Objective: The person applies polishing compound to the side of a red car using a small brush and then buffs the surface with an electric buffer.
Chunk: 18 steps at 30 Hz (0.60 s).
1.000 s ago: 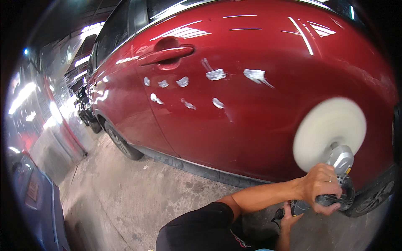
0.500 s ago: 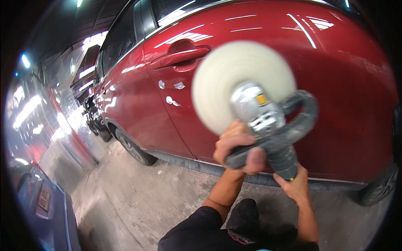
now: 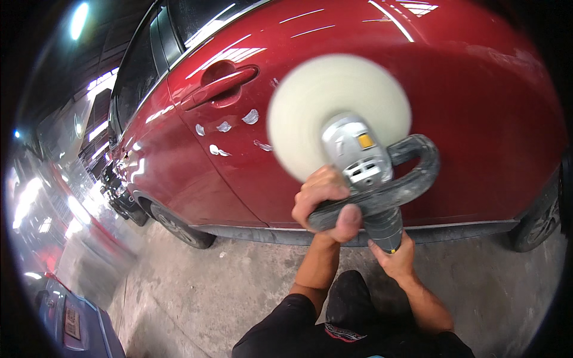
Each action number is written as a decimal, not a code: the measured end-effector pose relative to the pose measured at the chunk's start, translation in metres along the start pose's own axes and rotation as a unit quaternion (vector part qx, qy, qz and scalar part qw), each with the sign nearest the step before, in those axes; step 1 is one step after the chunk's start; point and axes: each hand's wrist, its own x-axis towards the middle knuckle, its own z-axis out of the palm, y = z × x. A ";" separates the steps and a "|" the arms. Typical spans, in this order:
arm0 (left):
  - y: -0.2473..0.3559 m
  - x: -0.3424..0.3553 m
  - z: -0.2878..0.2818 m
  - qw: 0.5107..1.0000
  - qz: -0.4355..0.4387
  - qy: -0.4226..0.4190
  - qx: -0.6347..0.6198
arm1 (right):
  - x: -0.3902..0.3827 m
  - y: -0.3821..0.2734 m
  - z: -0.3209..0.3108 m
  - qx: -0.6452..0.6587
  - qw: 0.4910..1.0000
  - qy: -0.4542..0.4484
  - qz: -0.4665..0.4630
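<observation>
A car polisher point(image 3: 359, 156) with a silver head and black body is between me and a red car door point(image 3: 465, 131). Its round cream pad point(image 3: 316, 89) is smeared by spinning and lies over the door panel, right of the door handle point(image 3: 224, 86). My left hand point(image 3: 325, 203) wraps round the left side of the black loop handle point(image 3: 427, 173). Lower down, my right hand point(image 3: 395, 255) grips the rear of the body. Several whitish dabs of paste point(image 3: 224, 127) mark the paint below the handle, left of the pad.
A dark sill point(image 3: 268, 234) runs along the car's bottom, between the front wheel point(image 3: 182, 227) and rear wheel point(image 3: 540, 224). Grey concrete floor point(image 3: 179, 280) lies below. A blue-grey car point(image 3: 89, 316) stands at lower left, near clear plastic sheeting point(image 3: 54, 197).
My view has shifted right, so the door handle and paste dabs sit further left. The pad now covers paint further right of the handle, and more dabs show beside it. Both hands keep their grip.
</observation>
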 end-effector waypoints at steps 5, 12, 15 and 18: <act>-0.004 0.000 0.049 0.995 0.016 -0.094 -0.015 | -0.017 0.021 -0.023 0.023 0.998 0.058 0.015; -0.005 -0.034 0.145 0.986 0.007 -0.140 -0.090 | -0.034 0.099 -0.057 0.072 0.983 0.168 0.027; -0.007 -0.039 0.156 0.983 0.013 -0.155 -0.092 | -0.035 0.113 -0.063 0.108 0.983 0.145 0.037; -0.002 -0.037 0.147 0.982 0.016 -0.165 -0.084 | -0.033 0.110 -0.059 0.098 0.985 0.140 -0.013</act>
